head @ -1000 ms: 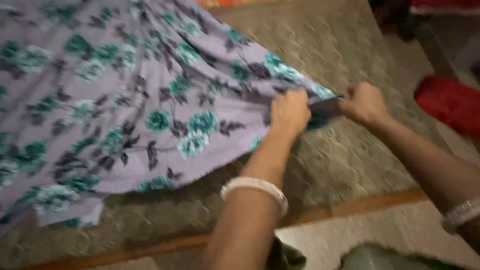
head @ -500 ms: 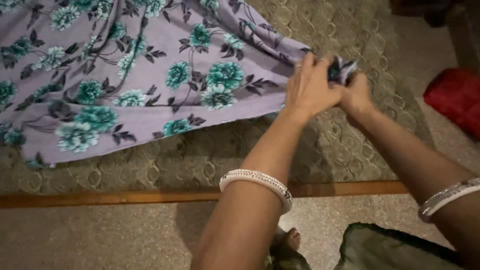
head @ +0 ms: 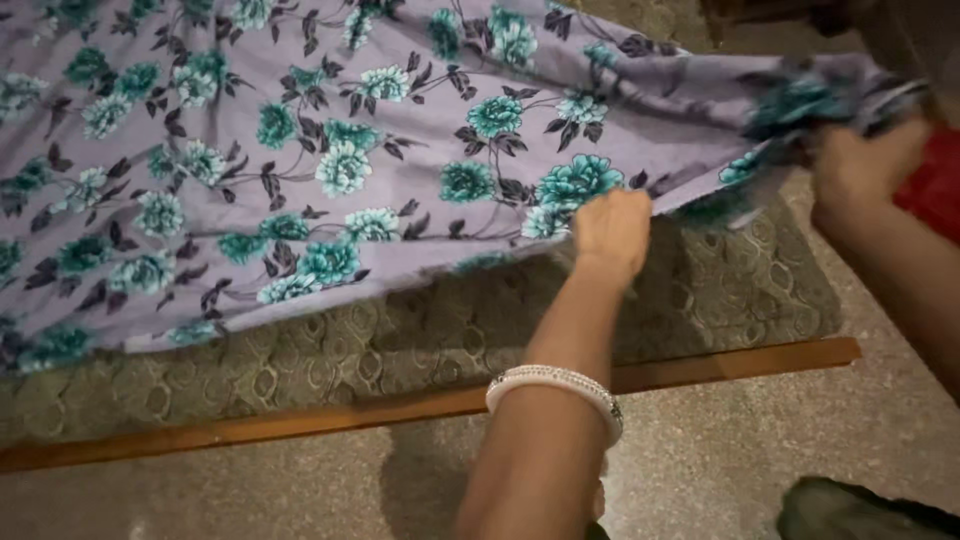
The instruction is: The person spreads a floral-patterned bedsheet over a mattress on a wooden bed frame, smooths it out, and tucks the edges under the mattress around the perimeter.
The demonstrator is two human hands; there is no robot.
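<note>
A lilac cloth [head: 300, 150] printed with teal flowers and dark leaves is spread over a bed. My left hand [head: 612, 230] grips the cloth's near edge at centre right, fingers curled around the hem. My right hand [head: 860, 165], blurred, holds the cloth's corner up at the far right, pulling the fabric taut between the two hands. A white beaded bangle [head: 555, 388] sits on my left wrist.
Under the cloth lies an olive patterned bedspread [head: 420, 340] on a bed with a wooden front rail [head: 400, 408]. A speckled stone floor [head: 750, 440] runs below. A red object [head: 935, 190] shows behind my right hand. Dark green fabric [head: 860, 510] sits at the bottom right.
My hands, together at the cloth's corner half a second ago, have moved apart. The right hand has pulled the corner out to the right; the left has slid along the near edge.
</note>
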